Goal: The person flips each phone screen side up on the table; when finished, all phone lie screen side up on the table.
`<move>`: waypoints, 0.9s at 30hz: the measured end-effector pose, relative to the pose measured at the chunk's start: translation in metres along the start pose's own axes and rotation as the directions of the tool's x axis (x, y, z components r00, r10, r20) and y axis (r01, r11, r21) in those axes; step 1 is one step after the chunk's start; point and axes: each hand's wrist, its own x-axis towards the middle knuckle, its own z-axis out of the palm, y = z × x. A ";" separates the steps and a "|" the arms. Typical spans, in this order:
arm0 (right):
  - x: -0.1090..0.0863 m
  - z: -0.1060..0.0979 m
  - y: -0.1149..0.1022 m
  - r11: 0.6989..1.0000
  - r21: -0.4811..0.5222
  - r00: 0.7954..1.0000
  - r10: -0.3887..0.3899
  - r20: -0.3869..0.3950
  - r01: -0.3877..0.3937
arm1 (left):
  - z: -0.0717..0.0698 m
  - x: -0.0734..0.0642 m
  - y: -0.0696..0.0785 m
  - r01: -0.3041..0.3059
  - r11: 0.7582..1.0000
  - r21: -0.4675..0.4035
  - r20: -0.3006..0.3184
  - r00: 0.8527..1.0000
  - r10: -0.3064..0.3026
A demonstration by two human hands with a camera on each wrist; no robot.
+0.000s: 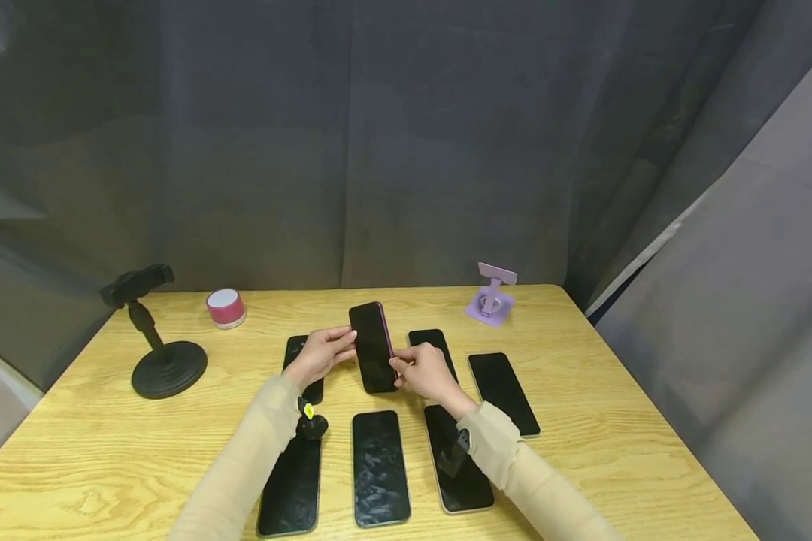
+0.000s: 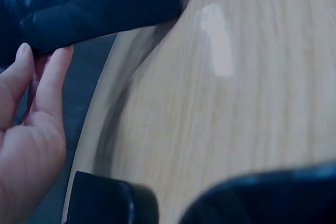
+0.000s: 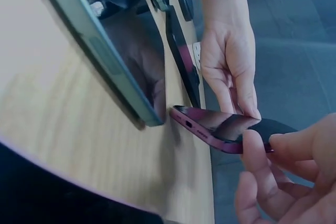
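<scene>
A smartphone (image 1: pixel 371 349) with a dark screen and a purple edge is held tilted up over the middle of the table. My left hand (image 1: pixel 319 356) pinches its left long edge between thumb and fingers. On the opposite edge, lower down, my right hand (image 1: pixel 428 371) grips it with thumb and fingertips. In the right wrist view the phone's (image 3: pixel 210 128) purple bottom edge shows a charging port, close over the wood. The left wrist view shows the left thumb and fingers at the phone's (image 2: pixel 100 6) edge.
Several other dark-screened phones lie around, including a front middle phone (image 1: pixel 381 469), a front left phone (image 1: pixel 291 485) and a right-hand phone (image 1: pixel 504 394). Behind them stand a black phone stand (image 1: pixel 169 368), a pink-and-white round container (image 1: pixel 226 309) and a purple stand (image 1: pixel 490 304). Grey curtains (image 1: pixel 446 150) border the table.
</scene>
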 end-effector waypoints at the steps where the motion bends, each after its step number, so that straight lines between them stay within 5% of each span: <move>1: 0.002 0.000 -0.001 1.000 -0.005 1.000 -0.006 -0.015 0.006 | 0.000 -0.001 0.001 -0.003 1.000 0.005 0.000 1.000 0.003; 9: 0.015 -0.002 -0.003 0.999 0.045 0.996 -0.012 -0.088 0.016 | -0.001 -0.004 0.009 -0.017 0.997 0.070 -0.006 1.000 0.017; 17: 0.020 0.001 0.006 0.997 0.068 0.997 0.030 -0.071 -0.025 | -0.001 -0.008 0.013 -0.038 0.987 0.154 -0.006 0.999 0.039; 27: 0.024 0.010 0.017 0.963 0.187 0.977 0.207 -0.043 -0.196 | -0.002 -0.016 0.013 -0.086 0.952 0.294 0.054 0.996 0.073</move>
